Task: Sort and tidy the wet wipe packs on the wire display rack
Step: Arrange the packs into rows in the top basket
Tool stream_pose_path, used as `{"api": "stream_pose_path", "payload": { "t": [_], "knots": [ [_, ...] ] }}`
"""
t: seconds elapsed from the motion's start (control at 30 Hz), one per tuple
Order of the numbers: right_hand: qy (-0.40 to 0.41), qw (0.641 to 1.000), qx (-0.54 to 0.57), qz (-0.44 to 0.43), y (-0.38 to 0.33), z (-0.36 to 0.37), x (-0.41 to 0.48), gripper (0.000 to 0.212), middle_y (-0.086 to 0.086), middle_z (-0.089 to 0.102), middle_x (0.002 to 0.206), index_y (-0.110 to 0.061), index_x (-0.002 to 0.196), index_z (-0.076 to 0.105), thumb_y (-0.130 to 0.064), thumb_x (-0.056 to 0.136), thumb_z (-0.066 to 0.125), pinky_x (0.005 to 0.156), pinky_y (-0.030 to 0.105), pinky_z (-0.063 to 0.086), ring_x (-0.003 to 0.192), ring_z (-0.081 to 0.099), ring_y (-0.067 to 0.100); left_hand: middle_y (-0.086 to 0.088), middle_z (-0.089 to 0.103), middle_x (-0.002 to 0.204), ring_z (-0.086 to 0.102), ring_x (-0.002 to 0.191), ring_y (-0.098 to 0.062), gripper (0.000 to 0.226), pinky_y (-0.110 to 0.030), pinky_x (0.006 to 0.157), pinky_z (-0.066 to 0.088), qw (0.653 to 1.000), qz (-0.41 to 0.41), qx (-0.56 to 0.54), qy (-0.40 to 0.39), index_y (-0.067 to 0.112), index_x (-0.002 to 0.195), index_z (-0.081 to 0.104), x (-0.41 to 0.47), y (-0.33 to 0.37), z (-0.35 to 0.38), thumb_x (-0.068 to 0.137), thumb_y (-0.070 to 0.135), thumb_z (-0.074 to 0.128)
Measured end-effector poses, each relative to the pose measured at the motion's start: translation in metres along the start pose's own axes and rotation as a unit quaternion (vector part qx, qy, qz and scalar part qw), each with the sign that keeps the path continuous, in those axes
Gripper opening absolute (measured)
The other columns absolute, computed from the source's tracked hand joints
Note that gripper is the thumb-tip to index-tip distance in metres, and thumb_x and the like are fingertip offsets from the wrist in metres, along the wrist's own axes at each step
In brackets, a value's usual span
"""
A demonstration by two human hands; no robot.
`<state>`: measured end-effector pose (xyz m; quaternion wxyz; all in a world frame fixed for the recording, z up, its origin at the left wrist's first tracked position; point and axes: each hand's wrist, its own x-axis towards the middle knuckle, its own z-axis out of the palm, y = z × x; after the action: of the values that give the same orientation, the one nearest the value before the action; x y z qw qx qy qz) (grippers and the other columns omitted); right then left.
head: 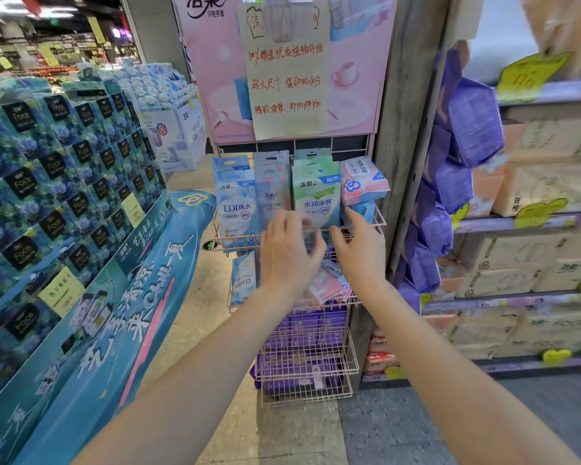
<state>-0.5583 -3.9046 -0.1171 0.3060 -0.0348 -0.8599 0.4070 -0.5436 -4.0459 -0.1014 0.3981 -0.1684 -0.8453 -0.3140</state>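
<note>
green pack point(316, 193) between left hand point(291, 255), right hand point(361, 248)

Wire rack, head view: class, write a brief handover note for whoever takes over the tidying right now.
Left hand: at the front rim of the top basket, before the green pack; grip unclear, blurred.
Right hand: fingers fairly straight, by that pack's lower right corner.
Done: blue pack, grey-pink pack and green pack stand upright in the top basket.
Left: the pink pack lying tilted at its right end, and the pink packs lying askew in the second basket.
</note>
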Motion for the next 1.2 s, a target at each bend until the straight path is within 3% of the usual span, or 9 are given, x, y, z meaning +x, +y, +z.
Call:
{"api": "stream_pose_path", "payload": {
  "t": [0.1,0.2,0.27,0.4,0.53,0.67,0.83,1.07,1.2],
  "knots": [
    [0.070,0.997,0.006,-0.041,0.003,0.000,-0.018,0.039,0.006,0.068,0.125,-0.009,0.131,0.061,-0.018,0.094,0.063,0.098,0.031,0.043,0.115,0.060,0.021,-0.002,0.058,0.104,0.058,0.094,-0.024,0.021,-0.038,0.081,0.045,0.995,0.030,0.043,-0.087,0.016,0.105,0.061,-0.017,-0.009,0.007,0.088,0.029,0.063],
    [0.088,0.993,-0.017,-0.072,0.023,0.008,-0.045,0.029,0.004,0.068,0.113,-0.010,0.118,0.065,-0.010,0.089,0.063,0.094,0.037,0.047,0.106,0.059,0.021,-0.002,0.057,0.116,0.057,0.105,-0.025,0.029,-0.039,0.089,0.045,0.973,-0.026,0.077,-0.215,0.018,0.117,0.059,-0.035,-0.023,0.014,0.093,0.034,0.058],
    [0.027,0.998,-0.034,-0.045,0.041,0.014,-0.057,0.028,0.006,0.067,0.114,-0.010,0.117,0.066,-0.011,0.089,0.062,0.090,0.042,0.051,0.106,0.062,0.026,-0.004,0.056,0.125,0.056,0.113,-0.026,0.038,-0.040,0.096,0.046,0.951,-0.070,0.107,-0.283,0.018,0.128,0.055,-0.044,-0.033,0.020,0.095,0.037,0.053],
    [-0.114,0.990,-0.061,0.057,0.067,0.031,-0.066,0.038,0.011,0.065,0.126,-0.012,0.132,0.062,-0.016,0.094,0.057,0.091,0.038,0.049,0.114,0.062,0.032,-0.010,0.056,0.131,0.058,0.117,-0.030,0.048,-0.044,0.095,0.049,0.918,-0.146,0.116,-0.349,0.015,0.140,0.050,-0.056,-0.048,0.031,0.097,0.036,0.052],
    [-0.179,0.976,-0.095,0.079,0.082,0.049,-0.063,0.047,0.014,0.067,0.123,-0.017,0.141,0.056,-0.021,0.094,0.054,0.085,0.041,0.055,0.104,0.066,0.035,-0.013,0.065,0.113,0.061,0.095,-0.031,0.043,-0.041,0.078,0.052,0.898,-0.190,0.064,-0.392,0.007,0.136,0.049,-0.065,-0.051,0.040,0.100,0.029,0.050],
    [-0.214,0.967,-0.114,0.077,0.095,0.068,-0.057,0.047,0.015,0.052,0.146,-0.015,0.145,0.053,-0.024,0.099,0.048,0.087,0.043,0.055,0.106,0.065,0.038,-0.013,0.067,0.113,0.065,0.096,-0.032,0.045,-0.043,0.083,0.055,0.884,-0.231,0.053,-0.403,0.007,0.140,0.048,-0.074,-0.056,0.057,0.102,0.032,0.047],
    [-0.196,0.966,-0.169,0.015,0.099,0.081,-0.063,0.027,0.009,0.069,0.125,-0.020,0.109,0.076,-0.025,0.091,0.056,0.086,0.040,0.050,0.103,0.060,0.037,-0.009,0.068,0.103,0.061,0.085,-0.023,0.043,-0.029,0.072,0.041,0.858,-0.367,-0.050,-0.355,0.003,0.125,0.058,-0.072,-0.055,0.078,0.104,0.039,0.049],
    [-0.159,0.987,-0.032,0.019,0.106,0.082,-0.085,0.030,-0.004,0.069,0.098,-0.020,0.101,0.075,-0.040,0.083,0.061,0.087,0.035,0.047,0.095,0.060,0.021,-0.010,0.070,0.086,0.065,0.082,-0.027,0.043,-0.032,0.072,0.049,0.813,-0.492,-0.124,-0.287,0.001,0.097,0.070,-0.075,-0.063,0.092,0.101,0.041,0.058],
    [-0.179,0.980,0.072,0.054,0.106,0.076,-0.089,0.032,-0.011,0.066,0.097,-0.021,0.102,0.074,-0.039,0.082,0.057,0.080,0.022,0.049,0.091,0.064,0.011,-0.010,0.070,0.105,0.066,0.095,-0.028,0.036,-0.040,0.089,0.055,0.799,-0.529,-0.151,-0.242,0.007,0.112,0.064,-0.085,-0.070,0.089,0.097,0.040,0.065]
  ]
}}
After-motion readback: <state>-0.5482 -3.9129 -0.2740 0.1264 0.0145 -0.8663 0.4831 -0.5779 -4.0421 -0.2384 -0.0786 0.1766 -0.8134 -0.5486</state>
